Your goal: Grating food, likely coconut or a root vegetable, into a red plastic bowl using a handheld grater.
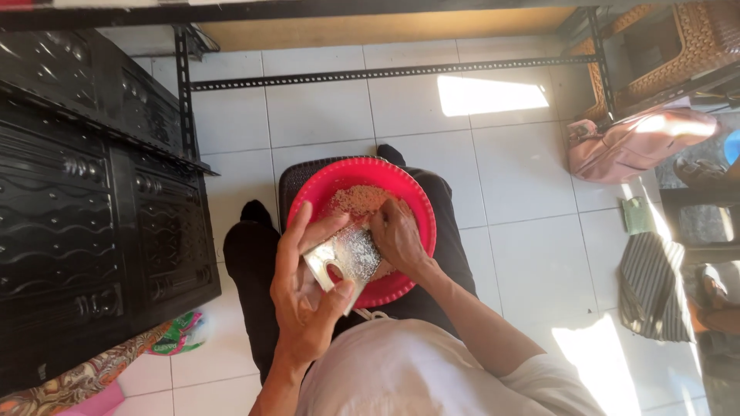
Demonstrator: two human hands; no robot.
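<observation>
Two hands we see over the red bowl point(412, 202): the left hand point(304, 296) clamped on a metal grater point(348, 258) at its near rim, the right hand point(397, 235) pressing something hidden against it, grated crumbs point(358, 200) behind.

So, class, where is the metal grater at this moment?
In the head view, the metal grater sits centre frame, held by the left hand over the near edge of the red bowl, with the right hand against it.
</observation>
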